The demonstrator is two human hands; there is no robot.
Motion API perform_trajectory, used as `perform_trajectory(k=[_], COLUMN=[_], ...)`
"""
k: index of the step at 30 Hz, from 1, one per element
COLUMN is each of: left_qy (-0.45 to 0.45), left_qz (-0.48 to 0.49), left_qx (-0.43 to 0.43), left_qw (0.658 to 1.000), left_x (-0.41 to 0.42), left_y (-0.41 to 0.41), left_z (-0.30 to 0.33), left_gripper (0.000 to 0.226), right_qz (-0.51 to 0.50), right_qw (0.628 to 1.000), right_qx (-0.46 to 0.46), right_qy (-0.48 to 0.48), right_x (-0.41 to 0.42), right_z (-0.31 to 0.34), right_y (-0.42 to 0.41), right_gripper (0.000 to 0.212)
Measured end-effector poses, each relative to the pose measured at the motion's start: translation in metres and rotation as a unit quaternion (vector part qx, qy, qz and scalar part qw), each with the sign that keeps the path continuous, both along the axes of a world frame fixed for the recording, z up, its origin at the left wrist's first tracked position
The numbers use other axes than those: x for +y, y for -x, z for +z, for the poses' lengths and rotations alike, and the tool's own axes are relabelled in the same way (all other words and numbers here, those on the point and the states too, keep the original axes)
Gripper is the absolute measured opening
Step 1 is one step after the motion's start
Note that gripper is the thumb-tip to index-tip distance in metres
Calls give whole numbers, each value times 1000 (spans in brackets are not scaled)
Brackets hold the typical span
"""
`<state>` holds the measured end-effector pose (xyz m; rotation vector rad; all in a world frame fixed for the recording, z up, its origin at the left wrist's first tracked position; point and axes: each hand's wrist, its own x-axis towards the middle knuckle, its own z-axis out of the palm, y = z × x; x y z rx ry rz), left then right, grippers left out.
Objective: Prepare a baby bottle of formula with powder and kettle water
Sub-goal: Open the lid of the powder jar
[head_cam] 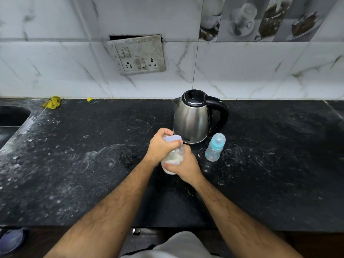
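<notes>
Your left hand (160, 144) grips lid (172, 138), right hand (183, 164) grips jar (172, 159); kettle (193, 120), bottle (215, 147) mid-counter (74, 155); sink (11, 116) left edge.

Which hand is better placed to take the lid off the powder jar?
The left hand: its fingers already curl over the purple lid, while the right hand grips the powder jar lower down, steadying it.

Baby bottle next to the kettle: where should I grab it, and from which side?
Grip the baby bottle around its clear lower body, coming from the right. It stands upright and apart, the kettle crowds its far left, and the teal collar and teat are best left untouched.
</notes>
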<state>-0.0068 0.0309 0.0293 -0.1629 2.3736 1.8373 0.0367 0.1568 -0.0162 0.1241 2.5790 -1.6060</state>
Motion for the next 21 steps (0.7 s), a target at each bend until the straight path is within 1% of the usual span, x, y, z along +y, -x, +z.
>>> perform_trajectory(k=[3,7,10,12,16,19,21], left_qy=[-1,8,5,-12,-57,-61,-56], left_qz=[-8,-9,-21,-50,-114,-117,-99], left_qx=[-12,-17,-14,-23,-72,-77,-66], left_qw=[1000,1000,1000,998,989,988,991], left_x=[-2,-7,-9,-12,-31,-41,-42], left_y=[1,1,-1,-3,-2,-3,-2], left_z=[1,1,2,2,0,1,2], left_gripper=[60,74,83,83,80,74,78], right_qz=[32,90,71,62,44,42,42], right_qw=[999,994,996,997,997,997,997], right_qx=[-11,-38,-34,-36,-42,-41,-41], right_qy=[17,41,35,42,44,40,47], right_x=[4,10,10,11,20,24,23], right_z=[-1,-2,-3,-5,-13,-15,-15], right_y=[2,4,4,5,5,6,7], right_gripper=[93,91,88,89,91,92,93])
